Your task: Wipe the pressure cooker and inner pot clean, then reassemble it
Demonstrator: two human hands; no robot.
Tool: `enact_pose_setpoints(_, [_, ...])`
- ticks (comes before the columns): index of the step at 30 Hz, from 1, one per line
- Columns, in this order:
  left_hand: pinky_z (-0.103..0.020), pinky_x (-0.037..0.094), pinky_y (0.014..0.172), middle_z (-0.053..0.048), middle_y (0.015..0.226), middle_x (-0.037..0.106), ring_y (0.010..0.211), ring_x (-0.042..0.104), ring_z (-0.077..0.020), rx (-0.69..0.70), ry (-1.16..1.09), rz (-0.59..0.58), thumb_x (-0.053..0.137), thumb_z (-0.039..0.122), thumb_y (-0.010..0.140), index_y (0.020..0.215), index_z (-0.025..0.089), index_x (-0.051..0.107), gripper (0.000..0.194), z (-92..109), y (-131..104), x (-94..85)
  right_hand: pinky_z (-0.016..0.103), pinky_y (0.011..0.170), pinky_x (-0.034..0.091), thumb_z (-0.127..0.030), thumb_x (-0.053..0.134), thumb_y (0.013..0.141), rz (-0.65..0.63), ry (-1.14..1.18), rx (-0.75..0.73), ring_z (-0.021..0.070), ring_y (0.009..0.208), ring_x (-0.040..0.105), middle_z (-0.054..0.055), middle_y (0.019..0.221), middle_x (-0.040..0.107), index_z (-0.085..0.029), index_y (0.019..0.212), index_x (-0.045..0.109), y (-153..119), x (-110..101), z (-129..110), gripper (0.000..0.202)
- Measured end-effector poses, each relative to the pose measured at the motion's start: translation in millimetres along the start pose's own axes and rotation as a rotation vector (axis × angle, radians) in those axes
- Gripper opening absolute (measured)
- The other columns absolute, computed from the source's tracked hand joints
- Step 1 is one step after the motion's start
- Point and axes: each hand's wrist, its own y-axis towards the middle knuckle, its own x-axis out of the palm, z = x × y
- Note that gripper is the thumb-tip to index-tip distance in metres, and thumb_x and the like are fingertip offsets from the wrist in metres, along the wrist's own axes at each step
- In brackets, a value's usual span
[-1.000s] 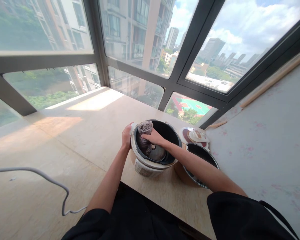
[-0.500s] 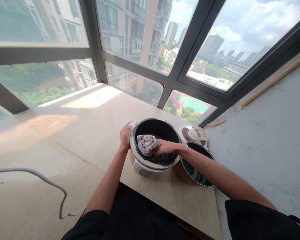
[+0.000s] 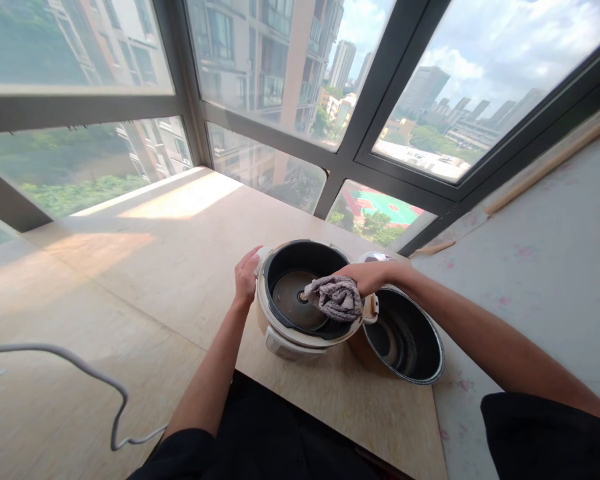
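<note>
Cloth (image 3: 337, 299) clutched in right hand (image 3: 364, 275) has crossed the cooker (image 3: 289, 347) to four o'clock, baring its floor (image 3: 287, 300); left hand (image 3: 246, 273) grips ten-o'clock handle (image 3: 263, 259).

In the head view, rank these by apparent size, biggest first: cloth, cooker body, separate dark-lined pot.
1. Cooker body
2. Separate dark-lined pot, partly hidden by the cooker
3. Cloth

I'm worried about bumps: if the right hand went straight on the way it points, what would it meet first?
Beyond the cloth it holds, the right hand would probably meet the opposite inner wall of the cooker; depth is unclear, so the cloth might touch the cooker's floor first.
</note>
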Motion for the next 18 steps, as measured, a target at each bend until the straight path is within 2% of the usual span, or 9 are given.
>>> enact_pose_setpoints(3, [-0.034,0.053,0.079,-0.009,0.097,0.076,0.088,0.069,-0.0234,-0.024,-0.019,-0.040,0.070,0.047,0.071,0.103,0.013,0.077,0.047,-0.5,1.5,-2.3,0.031,0.094,0.050,-0.024,0.073,0.071,0.013,-0.025,-0.040,0.0270,0.111,0.069,0.003,0.119,0.076,-0.022,0.126,0.070,-2.0,-7.9,3.2,0.055])
enact_pose_setpoints(6, [-0.034,0.053,0.079,-0.008,0.096,0.076,0.087,0.068,-0.0227,-0.025,-0.033,-0.043,0.069,0.046,0.071,0.103,0.014,0.078,0.046,-0.2,1.2,-1.9,0.035,0.100,0.047,-0.026,0.069,0.077,0.180,-0.139,-0.023,0.0292,0.118,0.065,0.005,0.127,0.072,-0.025,0.129,0.066,1.3,-5.7,6.8,0.052])
enact_pose_setpoints(9, [-0.035,0.053,0.084,-0.009,0.099,0.077,0.092,0.068,-0.0245,0.020,-0.014,-0.020,0.067,0.046,0.073,0.099,0.015,0.078,0.043,0.3,0.0,-0.3,0.038,0.099,0.047,-0.024,0.069,0.077,0.389,-0.271,0.110,0.0331,0.121,0.063,0.011,0.132,0.068,-0.022,0.130,0.061,11.3,2.1,9.3,0.054])
enact_pose_setpoints(13, [-0.039,0.052,0.093,-0.011,0.105,0.077,0.101,0.068,-0.0274,0.066,0.050,-0.018,0.063,0.048,0.076,0.099,0.015,0.078,0.043,-0.3,-0.8,0.2,0.042,0.096,0.049,-0.027,0.068,0.076,0.628,-0.233,0.318,0.0360,0.118,0.063,0.017,0.132,0.066,-0.016,0.133,0.053,29.5,7.3,7.2,0.059])
enact_pose_setpoints(18, [-0.041,0.050,0.098,-0.012,0.110,0.076,0.107,0.066,-0.0292,0.082,0.062,-0.007,0.062,0.049,0.078,0.100,0.014,0.077,0.044,-1.5,-1.5,0.4,0.040,0.091,0.051,-0.029,0.066,0.078,0.668,-0.160,0.358,0.0358,0.110,0.066,0.019,0.121,0.068,-0.013,0.125,0.053,53.6,13.7,-0.4,0.051])
